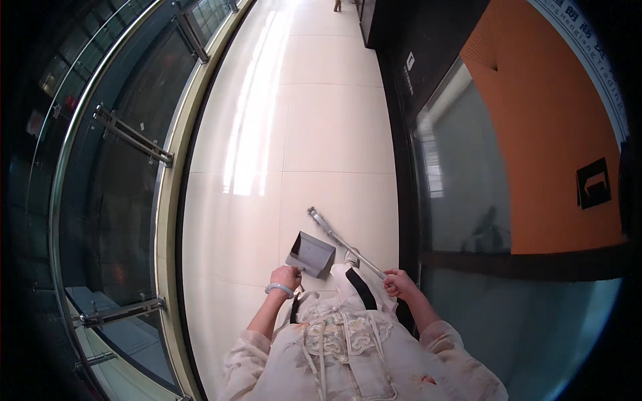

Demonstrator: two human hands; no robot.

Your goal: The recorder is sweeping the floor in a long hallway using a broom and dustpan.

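Note:
My left hand [286,276], with a pale bangle at the wrist, is closed around the handle of a grey dustpan [322,256]. The dustpan's dark mouth faces up and to the left, low over the pale floor. In my right hand [399,283] is the near end of a slim grey pole [358,253]. It slants forward and left, past the dustpan's right side, to a small head [314,214] whose kind I cannot make out. The head and the dustpan are apart. Part of my shoe [351,259] shows beneath the pole.
Glossy cream tiles [334,127] form a long walkway ahead. A glass railing [127,134] with metal fittings and a raised edge runs along the left. Along the right stand a dark-framed glass front [461,154] and an orange panel [542,134]. Someone's foot [337,6] shows far ahead.

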